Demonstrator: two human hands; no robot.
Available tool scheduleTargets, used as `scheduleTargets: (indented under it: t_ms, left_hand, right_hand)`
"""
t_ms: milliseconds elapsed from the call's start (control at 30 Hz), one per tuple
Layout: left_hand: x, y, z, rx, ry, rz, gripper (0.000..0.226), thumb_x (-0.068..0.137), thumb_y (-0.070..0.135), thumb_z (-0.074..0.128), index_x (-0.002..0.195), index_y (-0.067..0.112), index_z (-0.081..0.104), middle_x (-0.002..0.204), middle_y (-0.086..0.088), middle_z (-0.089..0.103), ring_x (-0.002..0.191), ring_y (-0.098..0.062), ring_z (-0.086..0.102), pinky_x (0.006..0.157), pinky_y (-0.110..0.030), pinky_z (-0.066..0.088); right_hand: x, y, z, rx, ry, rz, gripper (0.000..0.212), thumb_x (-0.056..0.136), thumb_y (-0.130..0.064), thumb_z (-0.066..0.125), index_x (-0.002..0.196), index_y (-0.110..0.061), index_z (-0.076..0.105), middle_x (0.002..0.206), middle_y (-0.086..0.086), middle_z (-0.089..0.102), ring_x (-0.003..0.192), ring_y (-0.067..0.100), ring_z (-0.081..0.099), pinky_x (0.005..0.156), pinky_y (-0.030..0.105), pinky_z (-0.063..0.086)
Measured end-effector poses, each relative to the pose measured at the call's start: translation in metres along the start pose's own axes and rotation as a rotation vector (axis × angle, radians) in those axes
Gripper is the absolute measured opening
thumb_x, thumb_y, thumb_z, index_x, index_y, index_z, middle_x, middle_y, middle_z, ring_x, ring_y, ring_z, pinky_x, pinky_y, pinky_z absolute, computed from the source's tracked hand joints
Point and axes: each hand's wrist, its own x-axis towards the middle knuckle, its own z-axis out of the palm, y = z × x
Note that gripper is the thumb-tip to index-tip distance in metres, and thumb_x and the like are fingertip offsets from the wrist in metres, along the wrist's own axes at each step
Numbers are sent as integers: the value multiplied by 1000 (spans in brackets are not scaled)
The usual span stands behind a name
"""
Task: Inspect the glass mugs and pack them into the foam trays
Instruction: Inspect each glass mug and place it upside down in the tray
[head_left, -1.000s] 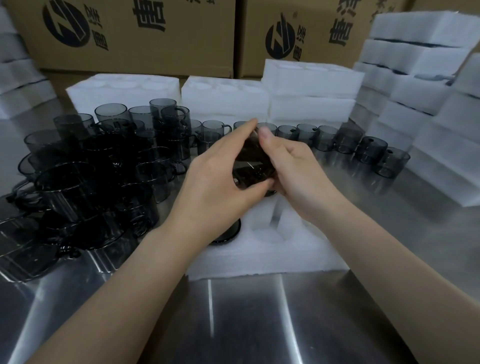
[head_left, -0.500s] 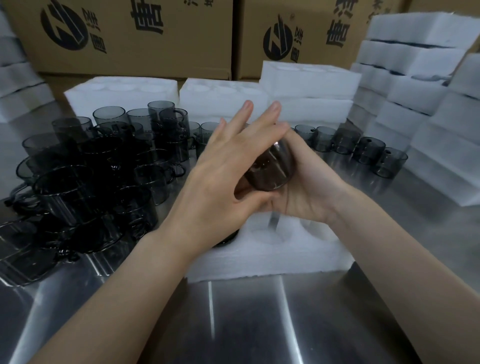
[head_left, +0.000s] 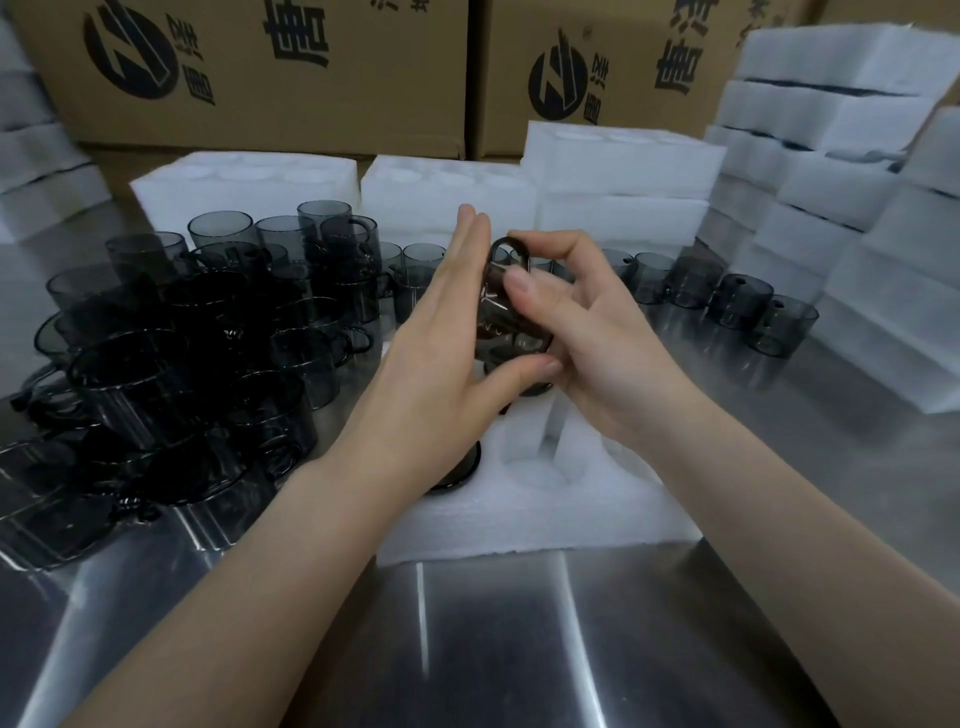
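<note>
**Desk:** Where is the mug sitting for you right now?

**Operator:** I'm holding the glass mug (head_left: 511, 322) in the air, just above the foam tray (head_left: 519, 519) that is lying on the counter (head_left: 519, 649). Its handle (head_left: 509, 254) is pointing up and away from me.

**Desk:** And the hands?

**Operator:** My left hand (head_left: 431, 353) is lying flat against the mug's side, fingers straight and together, thumb reaching across the base. My right hand (head_left: 597, 332) is gripping from the other side, thumb pressing on the wall and fingers curling round behind, near the handle.

**Desk:** How are you expecting it to handle?

**Operator:** I'm treating it as rigid, smooth and brittle. I'm guessing it's light enough for one hand, but slick, and a knock against other glass could chip it. I'm thinking the body is the safest hold, thumb opposing fingers across the wall, leaving the handle free to line up with the pocket.

**Desk:** Is the tray filling?

**Operator:** One packed mug (head_left: 457, 475) is sitting in the near-left pocket, and the pockets beside it are showing bare foam. The heap of mugs (head_left: 171, 353) is waiting on my left.
</note>
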Motion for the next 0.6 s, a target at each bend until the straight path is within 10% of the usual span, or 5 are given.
scheduleTargets:
  t_ms: [333,600]
  left_hand:
    - [2,4,0,125,-93,220,93,82,13,74,151,9,12,156,4,6,146,-7,1,119,-17,4]
    - [2,3,-2,-43,-131,48,89,89,26,67,153,21,6,162,1,16,147,-12,17,117,-26,18]
  right_hand:
    - [5,-3,2,175,144,47,7,97,-10,56,90,-12,55,67,1,65,59,12,64,50,26,52]
    - [5,-2,-3,150,0,129,23,103,-20,44,113,-8,61,96,7,70,88,20,69,73,39,57]
